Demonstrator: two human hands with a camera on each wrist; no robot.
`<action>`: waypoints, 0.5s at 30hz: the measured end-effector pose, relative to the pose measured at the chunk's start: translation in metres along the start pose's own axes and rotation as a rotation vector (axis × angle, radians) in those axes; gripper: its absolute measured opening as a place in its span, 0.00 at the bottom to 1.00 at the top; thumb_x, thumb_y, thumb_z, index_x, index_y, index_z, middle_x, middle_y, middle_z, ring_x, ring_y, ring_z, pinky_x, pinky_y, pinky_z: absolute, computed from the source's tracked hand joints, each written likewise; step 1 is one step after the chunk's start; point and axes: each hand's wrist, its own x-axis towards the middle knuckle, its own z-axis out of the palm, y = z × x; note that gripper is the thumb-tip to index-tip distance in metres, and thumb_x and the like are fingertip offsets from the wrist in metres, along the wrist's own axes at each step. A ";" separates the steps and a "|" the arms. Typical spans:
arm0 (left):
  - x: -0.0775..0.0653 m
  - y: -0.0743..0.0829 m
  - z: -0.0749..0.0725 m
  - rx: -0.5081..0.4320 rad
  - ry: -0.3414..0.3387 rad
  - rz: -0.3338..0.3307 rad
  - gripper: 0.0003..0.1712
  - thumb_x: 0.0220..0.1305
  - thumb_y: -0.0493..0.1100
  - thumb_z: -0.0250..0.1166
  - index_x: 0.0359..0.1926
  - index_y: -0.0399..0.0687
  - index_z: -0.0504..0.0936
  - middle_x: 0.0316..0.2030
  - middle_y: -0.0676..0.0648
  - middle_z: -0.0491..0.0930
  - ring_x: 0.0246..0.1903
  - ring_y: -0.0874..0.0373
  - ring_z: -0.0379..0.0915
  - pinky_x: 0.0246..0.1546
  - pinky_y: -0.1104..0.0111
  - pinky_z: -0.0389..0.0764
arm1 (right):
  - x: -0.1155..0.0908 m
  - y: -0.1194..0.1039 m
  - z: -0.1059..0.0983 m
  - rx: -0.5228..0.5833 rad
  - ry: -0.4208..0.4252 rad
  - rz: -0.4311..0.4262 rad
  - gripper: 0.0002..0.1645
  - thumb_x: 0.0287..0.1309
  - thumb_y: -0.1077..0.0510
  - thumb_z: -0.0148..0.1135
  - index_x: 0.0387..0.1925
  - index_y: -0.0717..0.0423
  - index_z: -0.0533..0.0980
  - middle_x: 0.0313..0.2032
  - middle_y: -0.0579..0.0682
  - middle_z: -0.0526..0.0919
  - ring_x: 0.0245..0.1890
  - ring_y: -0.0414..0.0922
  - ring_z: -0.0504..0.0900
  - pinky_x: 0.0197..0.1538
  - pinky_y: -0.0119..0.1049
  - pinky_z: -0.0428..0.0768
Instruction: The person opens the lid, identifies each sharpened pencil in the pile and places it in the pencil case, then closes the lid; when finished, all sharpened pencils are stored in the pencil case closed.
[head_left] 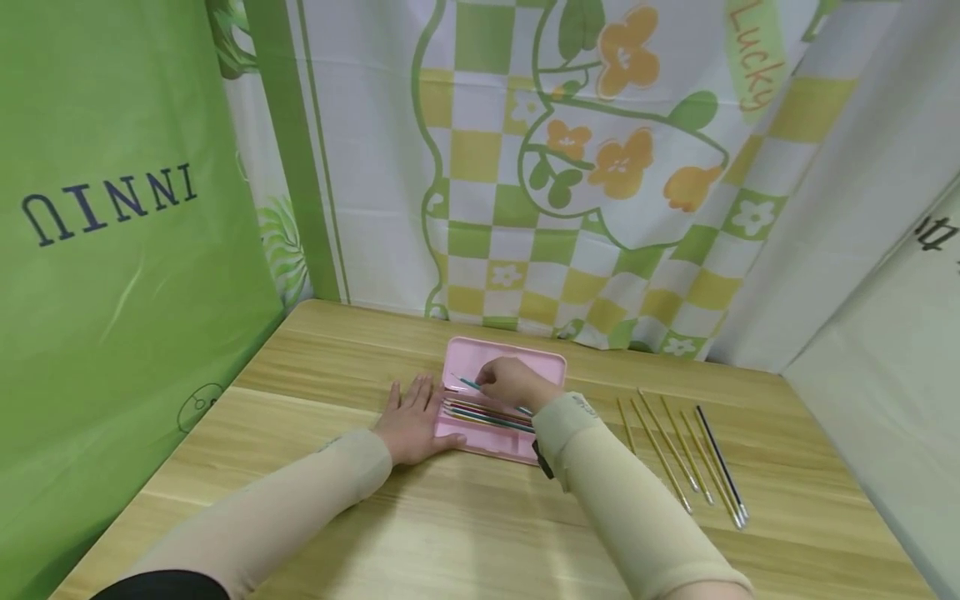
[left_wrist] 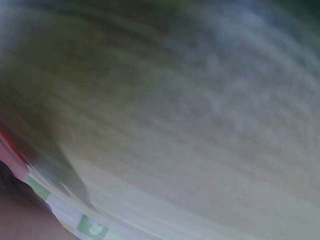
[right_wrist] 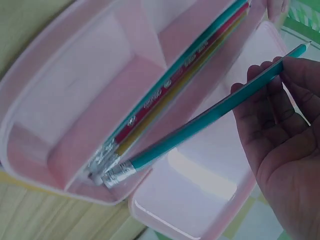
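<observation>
A pink pencil case lies open on the table, its lid leaning back toward the curtain. My left hand rests flat at the case's left end, fingers spread and thumb along the front edge. Over the case, my right hand pinches a teal pencil between thumb and fingers near its sharpened tip. The pencil's metal-banded end sits low, at one end of the pencil compartment. Several pencils lie side by side inside, among them a red pencil. The left wrist view is mostly blurred tabletop.
Right of the case, several yellow pencils and a dark blue pencil lie spread on the wooden table. A patterned curtain hangs behind the table, and a green sheet stands at the left.
</observation>
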 end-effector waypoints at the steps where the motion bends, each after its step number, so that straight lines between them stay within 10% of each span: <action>1: 0.000 0.000 0.000 -0.006 0.005 0.000 0.62 0.68 0.79 0.49 0.83 0.40 0.43 0.81 0.34 0.37 0.80 0.41 0.28 0.74 0.41 0.25 | 0.001 -0.001 0.002 -0.003 -0.004 -0.004 0.10 0.66 0.64 0.62 0.45 0.62 0.85 0.43 0.53 0.88 0.48 0.50 0.84 0.58 0.45 0.80; 15: -0.003 0.001 -0.004 -0.021 0.008 0.000 0.60 0.69 0.77 0.50 0.82 0.40 0.46 0.80 0.33 0.41 0.80 0.40 0.30 0.73 0.39 0.27 | -0.002 -0.001 0.013 -0.058 -0.022 -0.022 0.05 0.67 0.62 0.64 0.40 0.58 0.84 0.38 0.49 0.87 0.44 0.47 0.83 0.58 0.46 0.79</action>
